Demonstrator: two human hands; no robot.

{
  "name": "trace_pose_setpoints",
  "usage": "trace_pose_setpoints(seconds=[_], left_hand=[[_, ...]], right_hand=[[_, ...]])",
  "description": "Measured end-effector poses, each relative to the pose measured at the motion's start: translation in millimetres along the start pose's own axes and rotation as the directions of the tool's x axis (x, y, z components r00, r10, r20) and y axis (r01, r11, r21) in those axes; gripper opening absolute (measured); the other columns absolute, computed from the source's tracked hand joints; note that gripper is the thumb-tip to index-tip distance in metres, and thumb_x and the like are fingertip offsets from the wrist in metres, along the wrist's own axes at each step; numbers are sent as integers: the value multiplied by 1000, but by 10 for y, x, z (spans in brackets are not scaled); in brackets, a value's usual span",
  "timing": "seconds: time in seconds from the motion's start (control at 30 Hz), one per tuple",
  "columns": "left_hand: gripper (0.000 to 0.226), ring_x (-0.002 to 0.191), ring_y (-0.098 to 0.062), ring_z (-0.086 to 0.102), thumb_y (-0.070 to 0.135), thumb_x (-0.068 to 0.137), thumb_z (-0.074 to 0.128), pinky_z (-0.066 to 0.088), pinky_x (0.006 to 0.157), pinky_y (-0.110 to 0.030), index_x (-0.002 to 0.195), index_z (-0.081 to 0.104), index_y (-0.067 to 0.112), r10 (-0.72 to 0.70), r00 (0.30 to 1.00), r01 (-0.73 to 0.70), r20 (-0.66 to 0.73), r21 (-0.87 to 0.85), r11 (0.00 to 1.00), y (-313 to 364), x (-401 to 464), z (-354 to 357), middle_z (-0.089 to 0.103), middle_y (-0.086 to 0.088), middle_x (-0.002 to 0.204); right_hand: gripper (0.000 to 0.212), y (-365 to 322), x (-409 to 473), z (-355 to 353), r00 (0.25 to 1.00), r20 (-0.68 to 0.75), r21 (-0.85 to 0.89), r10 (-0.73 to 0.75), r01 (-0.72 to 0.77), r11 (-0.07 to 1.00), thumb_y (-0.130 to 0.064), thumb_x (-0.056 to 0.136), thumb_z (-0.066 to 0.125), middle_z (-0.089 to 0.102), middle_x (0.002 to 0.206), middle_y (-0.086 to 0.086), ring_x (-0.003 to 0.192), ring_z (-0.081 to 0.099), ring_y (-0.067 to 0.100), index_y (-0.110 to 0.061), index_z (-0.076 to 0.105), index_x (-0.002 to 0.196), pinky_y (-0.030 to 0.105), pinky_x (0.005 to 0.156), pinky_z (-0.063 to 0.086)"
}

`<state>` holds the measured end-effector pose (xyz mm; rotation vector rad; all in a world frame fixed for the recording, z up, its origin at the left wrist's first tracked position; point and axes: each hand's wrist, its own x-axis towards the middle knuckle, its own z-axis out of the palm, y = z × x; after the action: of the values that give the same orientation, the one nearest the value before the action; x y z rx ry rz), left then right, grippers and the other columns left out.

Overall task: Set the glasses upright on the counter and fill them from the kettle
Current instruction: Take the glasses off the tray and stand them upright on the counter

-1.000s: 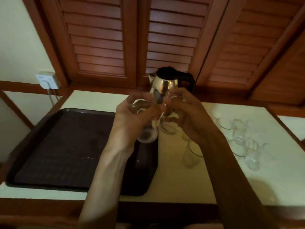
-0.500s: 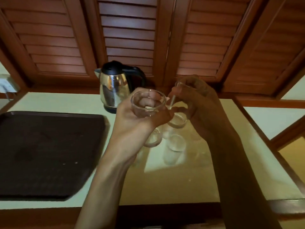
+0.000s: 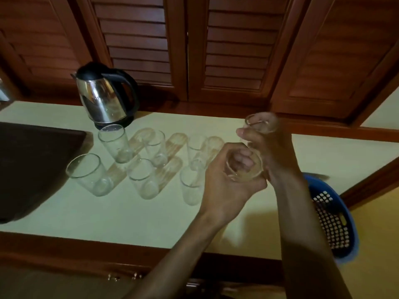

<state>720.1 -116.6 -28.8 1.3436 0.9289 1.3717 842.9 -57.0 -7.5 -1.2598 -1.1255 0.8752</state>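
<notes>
Glass [image 3: 244, 167] in left hand's [image 3: 224, 186] curled grip, another glass [image 3: 260, 124] in right hand's [image 3: 274, 152], above counter [image 3: 129, 212].

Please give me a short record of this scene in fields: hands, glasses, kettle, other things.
left hand: left hand grips a glass, mouth toward the camera
right hand: right hand holds a second glass, blurred
standing glasses: six upright on the counter, in two rows, none visibly filled
kettle: steel kettle behind the rows, untouched
other: dark tray at left; blue basket at right
</notes>
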Motion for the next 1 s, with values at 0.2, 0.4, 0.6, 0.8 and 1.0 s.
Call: trace_pose_setpoints(seconds=[0.2, 0.4, 0.6, 0.8, 1.0], left_hand=[[43, 80, -9, 60, -8, 67, 84, 50, 76, -16, 101, 63, 10, -68, 997, 69, -21, 42, 997, -464, -27, 227, 64, -1, 84], [40, 83, -21, 63, -5, 69, 84, 53, 80, -25, 102, 63, 7, -80, 995, 85, -58, 90, 992, -734, -30, 275, 67, -11, 88], [35, 79, -16, 66, 8, 69, 82, 55, 75, -23, 97, 63, 19, -123, 987, 137, -108, 142, 980, -796, -2, 313, 68, -4, 83], [30, 75, -7, 66, 0, 73, 81, 51, 70, -18, 96, 64, 11, -126, 986, 148, -109, 227, 963, -847, 12, 290, 69, 5, 80], [29, 86, -19, 74, 5, 71, 82, 61, 79, -34, 94, 66, 14, -158, 980, 187, -123, 278, 942, -943, -4, 276, 75, -1, 91]], right_hand=[[36, 560, 204, -104, 997, 51, 13, 62, -63, 998, -23, 70, 89, 66, 102, 20, 90, 66, 25, -24, 65, 97, 26, 74, 50], [38, 882, 377, -113, 984, 171, -32, 52, -48, 998, -25, 70, 92, 61, 101, 5, 98, 62, 24, -31, 64, 96, 36, 85, 52], [41, 1070, 424, -70, 959, 278, -27, 57, -52, 998, -23, 67, 93, 61, 99, 0, 95, 59, 23, -34, 65, 94, 33, 80, 51], [41, 1167, 469, -27, 955, 296, 2, 27, -28, 1000, -22, 70, 92, 64, 105, 6, 99, 61, 22, -30, 64, 99, 28, 79, 52], [40, 1224, 458, 7, 962, 271, 22, 35, -42, 999, -14, 73, 91, 62, 100, 6, 93, 61, 20, -24, 63, 99, 30, 79, 50]])
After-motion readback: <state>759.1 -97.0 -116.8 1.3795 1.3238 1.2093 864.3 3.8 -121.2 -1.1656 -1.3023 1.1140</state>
